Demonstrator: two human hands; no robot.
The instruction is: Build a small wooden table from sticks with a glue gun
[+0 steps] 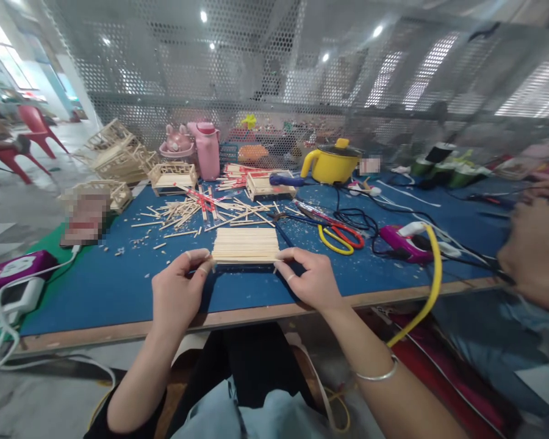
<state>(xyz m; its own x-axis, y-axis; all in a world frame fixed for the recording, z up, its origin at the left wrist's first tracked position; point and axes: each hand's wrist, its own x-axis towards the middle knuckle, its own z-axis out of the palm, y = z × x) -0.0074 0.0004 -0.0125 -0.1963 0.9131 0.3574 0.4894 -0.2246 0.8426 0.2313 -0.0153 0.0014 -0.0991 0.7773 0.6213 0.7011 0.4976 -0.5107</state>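
A panel of pale wooden sticks (245,245), laid side by side, is held just over the blue table in front of me. My left hand (178,292) pinches its left end between thumb and forefinger. At the opposite end, my right hand (312,277) grips it the same way. White wraps cover some of my fingertips. Beyond the panel lie scattered loose sticks (178,213). A hot glue gun (286,180) with a blue body rests by a small wooden stick frame (260,188). Scissors (341,236) with red and yellow handles lie to the right.
Finished stick frames (119,152) are piled at the back left. A pink flask (207,152) and a yellow pot (333,163) stand along the mesh screen. Cables run from a purple power strip (405,244). Another person's hands (537,238) are at the far right. A phone (86,216) lies left.
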